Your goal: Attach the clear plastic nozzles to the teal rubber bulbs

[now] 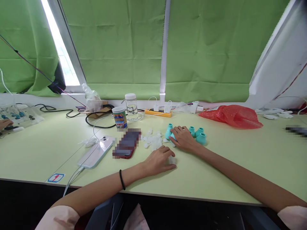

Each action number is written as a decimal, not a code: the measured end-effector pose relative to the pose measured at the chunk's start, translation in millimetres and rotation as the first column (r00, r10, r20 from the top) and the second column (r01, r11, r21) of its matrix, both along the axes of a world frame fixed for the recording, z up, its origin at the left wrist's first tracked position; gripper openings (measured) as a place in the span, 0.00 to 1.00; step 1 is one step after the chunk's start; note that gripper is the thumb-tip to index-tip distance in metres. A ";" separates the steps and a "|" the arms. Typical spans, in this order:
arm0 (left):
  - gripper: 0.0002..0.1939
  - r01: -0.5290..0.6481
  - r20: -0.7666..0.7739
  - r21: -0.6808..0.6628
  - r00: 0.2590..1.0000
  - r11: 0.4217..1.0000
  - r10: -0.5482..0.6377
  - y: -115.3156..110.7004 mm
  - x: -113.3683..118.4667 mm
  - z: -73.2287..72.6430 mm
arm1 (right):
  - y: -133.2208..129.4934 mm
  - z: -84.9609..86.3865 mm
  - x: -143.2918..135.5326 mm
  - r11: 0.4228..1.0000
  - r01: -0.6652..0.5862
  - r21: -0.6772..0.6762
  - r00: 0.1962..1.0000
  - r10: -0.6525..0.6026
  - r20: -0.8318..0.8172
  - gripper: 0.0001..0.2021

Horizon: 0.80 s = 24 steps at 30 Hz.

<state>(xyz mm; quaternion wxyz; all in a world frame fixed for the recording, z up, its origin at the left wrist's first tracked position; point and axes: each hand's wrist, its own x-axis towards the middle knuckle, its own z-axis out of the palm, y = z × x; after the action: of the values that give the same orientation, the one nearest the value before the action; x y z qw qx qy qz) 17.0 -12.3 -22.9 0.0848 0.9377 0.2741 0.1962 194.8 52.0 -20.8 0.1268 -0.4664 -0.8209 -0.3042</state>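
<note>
My left hand [157, 162] rests on the table, its fingers curled around a small translucent white piece [172, 160]. Farther forward, my right hand [184, 139] grips a small turquoise bottle-shaped piece [173, 136], which it partly hides. Touching its left side stands another turquoise piece [169, 131], upright with a narrow open neck. Several more turquoise pieces [200, 138] are grouped just behind and to the right of that hand. A loose pile of translucent white pieces [153, 140] lies ahead of my left hand; their exact kind is too small to make out.
Left of the pile lie a red-edged phone [127, 143] and a pale phone [97, 152] with a white cable. Behind are a noodle cup [119, 118], a clear jar [131, 108], an orange power strip [153, 112] and a red plastic bag [231, 116]. Another person's hand [5, 124] shows far left.
</note>
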 end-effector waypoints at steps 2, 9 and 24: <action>0.14 -0.021 -0.020 0.006 1.000 1.000 0.021 1.0 -0.3 0.0 | 1.2 1.1 1.9 0.999 0.042 -0.013 0.999 -0.042 0.006 0.20; 0.13 -0.056 0.001 -0.022 0.998 0.998 0.056 1.1 -1.0 -0.4 | 11.3 11.2 -12.1 0.986 0.136 -0.101 0.990 -0.130 0.061 0.22; 0.13 -0.091 -0.007 -0.068 0.996 0.994 0.091 0.3 -2.0 2.0 | 33.7 25.5 -31.7 0.964 0.107 -0.245 0.993 -0.088 0.084 0.17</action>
<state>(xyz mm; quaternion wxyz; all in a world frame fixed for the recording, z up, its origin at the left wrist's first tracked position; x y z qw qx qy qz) 15.0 -12.0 -20.9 0.1070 0.9211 0.3232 0.1887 163.2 85.7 4.7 0.0225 -0.5072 -0.8327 -0.2211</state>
